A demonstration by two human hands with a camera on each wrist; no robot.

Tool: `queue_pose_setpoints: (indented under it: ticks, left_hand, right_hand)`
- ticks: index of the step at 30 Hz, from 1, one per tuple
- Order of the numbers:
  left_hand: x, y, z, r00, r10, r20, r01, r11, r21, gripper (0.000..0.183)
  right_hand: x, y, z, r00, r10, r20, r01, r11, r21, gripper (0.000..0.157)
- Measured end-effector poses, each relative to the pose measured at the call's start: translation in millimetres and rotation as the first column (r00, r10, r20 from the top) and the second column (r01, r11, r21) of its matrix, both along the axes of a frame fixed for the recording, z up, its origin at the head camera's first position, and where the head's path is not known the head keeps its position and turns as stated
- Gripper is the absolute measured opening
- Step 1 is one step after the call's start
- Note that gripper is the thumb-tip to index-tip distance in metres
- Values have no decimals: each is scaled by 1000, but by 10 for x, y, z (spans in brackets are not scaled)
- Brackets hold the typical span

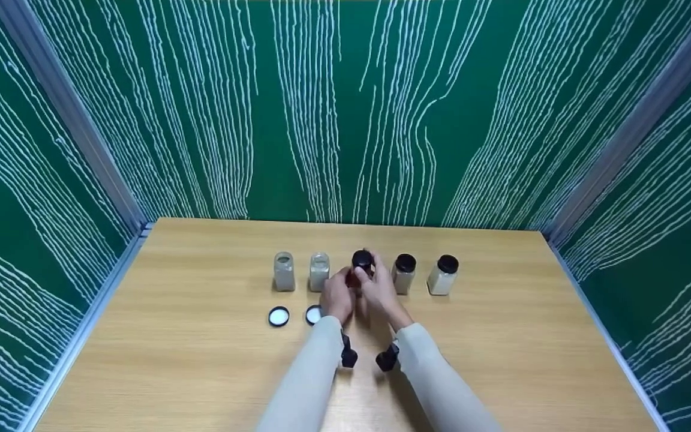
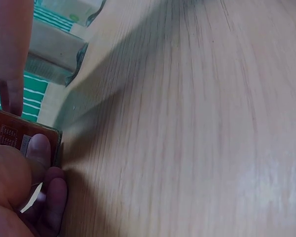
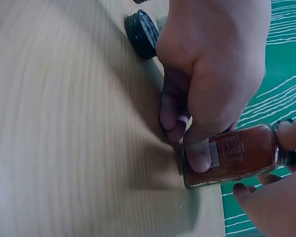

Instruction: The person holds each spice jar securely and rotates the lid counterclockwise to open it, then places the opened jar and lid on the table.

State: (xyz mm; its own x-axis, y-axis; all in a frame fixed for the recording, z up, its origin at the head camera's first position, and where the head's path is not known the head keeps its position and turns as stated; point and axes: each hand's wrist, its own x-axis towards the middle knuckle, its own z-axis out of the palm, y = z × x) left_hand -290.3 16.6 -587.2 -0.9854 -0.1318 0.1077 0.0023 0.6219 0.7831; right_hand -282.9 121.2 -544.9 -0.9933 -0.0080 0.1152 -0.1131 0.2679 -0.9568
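Observation:
A square glass jar [image 3: 241, 153] of reddish-brown contents stands upright on the wooden table, with a black lid [image 1: 362, 258] on top. My left hand [image 1: 338, 295] holds the jar low down, its thumb across the printed label near the base. Up at the neck, my right hand [image 1: 379, 289] grips the lid between thumb and fingers. In the left wrist view the lower corner of the jar [image 2: 19, 129] shows beside the left thumb; its upper part is out of that view.
Left of my hands stand two lidless jars [image 1: 284, 275] [image 1: 320, 276] with pale contents. Two upturned lids [image 1: 279, 316] [image 1: 312, 315] lie in front of them, one partly behind my left wrist. Two black-capped jars [image 1: 404, 279] [image 1: 442, 280] stand to the right. Green walls enclose the table [image 1: 201, 360].

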Motion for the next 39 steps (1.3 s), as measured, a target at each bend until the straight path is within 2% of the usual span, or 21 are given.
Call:
queue_pose_setpoints:
  ticks: [4,7,10,13,16,21,26,29,32,36,39]
  left_hand:
    - [-4,-2,4,1000,4,-1,-4,1000,-9,33]
    - [-3,0,15,1000,16,11,-15,1000,-23,30]
    - [-5,0,13,1000,24,20,-24,999,-27,30]
    - [1,2,14,1000,17,12,-17,999,-27,34]
    - [3,0,19,1000,7,-2,-7,1000,-29,37]
    - [7,-2,14,1000,6,-4,-6,1000,-22,36]
    - [12,-8,-6,1000,9,-2,-9,1000,-29,37]
    - [22,-13,-9,1000,13,0,-13,1000,-19,38]
    - [30,-10,-8,1000,14,-1,-14,1000,-15,37]
    - [25,-1,-4,1000,17,-8,-18,1000,-26,36]
    - [13,0,3,1000,21,-11,-21,999,-27,34]
  right_hand:
    - [0,-39,8,996,-90,-6,90,996,12,59]
    - [-5,-69,-7,983,-179,-35,180,984,20,55]
    - [-4,-88,-18,971,-231,-56,233,972,38,51]
    - [3,-83,-18,975,-210,-71,214,975,66,45]
    - [9,-63,1,985,-150,-89,160,980,119,39]
    - [1,-25,21,992,-68,-109,90,975,203,39]
    - [11,-10,10,996,-10,-93,23,989,145,51]
    - [18,-16,-11,997,-43,-69,49,996,81,59]
    - [19,-27,-30,990,-123,-72,126,991,47,58]
    - [14,-45,-30,974,-207,-90,214,974,70,52]
    - [11,-55,-18,971,-224,-85,232,968,94,49]
